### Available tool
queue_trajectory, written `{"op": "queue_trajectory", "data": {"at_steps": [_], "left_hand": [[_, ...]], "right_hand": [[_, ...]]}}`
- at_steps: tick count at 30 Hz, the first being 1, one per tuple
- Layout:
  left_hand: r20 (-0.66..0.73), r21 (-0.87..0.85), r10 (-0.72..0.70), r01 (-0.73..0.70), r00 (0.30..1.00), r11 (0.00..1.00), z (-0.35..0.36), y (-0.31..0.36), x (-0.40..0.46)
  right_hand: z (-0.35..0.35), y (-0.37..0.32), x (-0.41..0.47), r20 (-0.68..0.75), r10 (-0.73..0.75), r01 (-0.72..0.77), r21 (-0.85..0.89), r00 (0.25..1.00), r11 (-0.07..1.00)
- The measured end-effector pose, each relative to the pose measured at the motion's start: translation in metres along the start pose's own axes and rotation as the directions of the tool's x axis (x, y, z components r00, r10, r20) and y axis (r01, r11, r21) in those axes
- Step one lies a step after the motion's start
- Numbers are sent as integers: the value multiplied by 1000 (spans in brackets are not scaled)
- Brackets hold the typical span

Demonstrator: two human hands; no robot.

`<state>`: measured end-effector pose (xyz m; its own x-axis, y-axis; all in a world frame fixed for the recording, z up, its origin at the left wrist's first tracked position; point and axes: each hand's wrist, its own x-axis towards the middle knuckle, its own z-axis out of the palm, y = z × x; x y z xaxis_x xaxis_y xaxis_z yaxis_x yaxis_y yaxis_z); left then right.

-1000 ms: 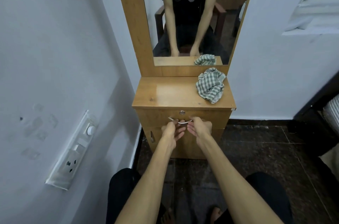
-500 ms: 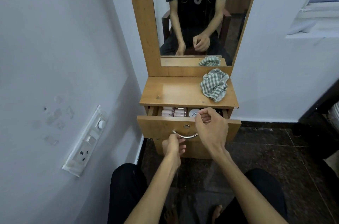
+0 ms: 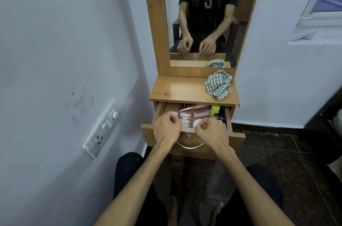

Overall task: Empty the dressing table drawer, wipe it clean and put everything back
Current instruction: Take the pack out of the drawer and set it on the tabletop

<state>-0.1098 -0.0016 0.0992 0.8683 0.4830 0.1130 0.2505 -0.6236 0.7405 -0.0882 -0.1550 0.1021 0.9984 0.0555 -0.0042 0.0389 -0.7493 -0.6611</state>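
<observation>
Over the open drawer, packed with tubes and a white jar, my left hand and right hand hover, fingers loosely curled, holding nothing. Behind, a checked cloth lies crumpled on the wooden tabletop below the mirror, white walls either side.

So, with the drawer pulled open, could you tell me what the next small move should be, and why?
Probably lower the right hand onto the white round jar and lift it out: the drawer is open and full, and both hands hover over it holding nothing.
</observation>
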Motion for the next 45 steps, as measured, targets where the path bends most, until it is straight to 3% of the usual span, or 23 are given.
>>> {"op": "queue_trajectory", "data": {"at_steps": [4,11,27,31,34,38,45], "left_hand": [[189,175,-21,-13,982,984,-3,-18,-1],[262,361,-62,-38,963,932,-6,-33,-11],[219,351,-89,6,972,936,-12,-50,-13],[309,390,-72,-57,948,919,-13,-46,4],[412,450,-107,-100,905,887,-3,-42,7],[445,424,-220,12,868,906,2,-41,7],[389,340,-269,134,881,931,3,-35,6]], "right_hand": [[-2,6,-16,62,-20,22,-33,998,999],[-7,13,-41,138,-22,30,-56,990,998],[-8,15,-47,185,32,-11,-109,982,994],[7,3,-24,247,40,-33,-30,968,999],[26,-7,-8,325,130,-119,-54,937,991],[40,-14,2,402,208,-161,-146,892,976],[50,-14,6,393,296,-240,-187,870,953]]}}
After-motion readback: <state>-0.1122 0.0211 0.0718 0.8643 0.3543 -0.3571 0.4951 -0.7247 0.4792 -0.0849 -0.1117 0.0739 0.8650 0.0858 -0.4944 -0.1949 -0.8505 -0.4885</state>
